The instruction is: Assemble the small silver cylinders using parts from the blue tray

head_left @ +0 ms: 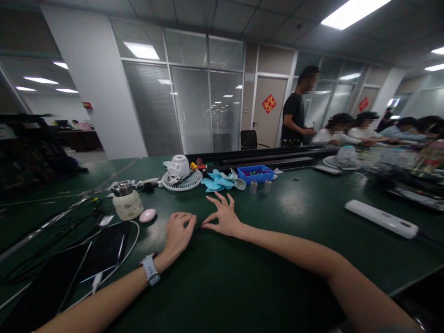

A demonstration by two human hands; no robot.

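Observation:
My left hand [178,232] rests on the dark green table [243,277] with its fingers curled loosely and nothing in them; a watch sits on that wrist. My right hand [224,215] lies just to its right, fingers spread, fingertips touching the tabletop, holding nothing. Beyond the hands lie a white fan body on a round grille [180,175], light blue fan blades [217,182], a blue tray [255,174] and two small grey cylinders [260,187].
At the left stand a cream bottle [126,201], a pink oval object [147,215], a dark tablet [104,249] and cables. A white power strip [381,218] lies at the right. Several people work at the far right end; one stands by a door.

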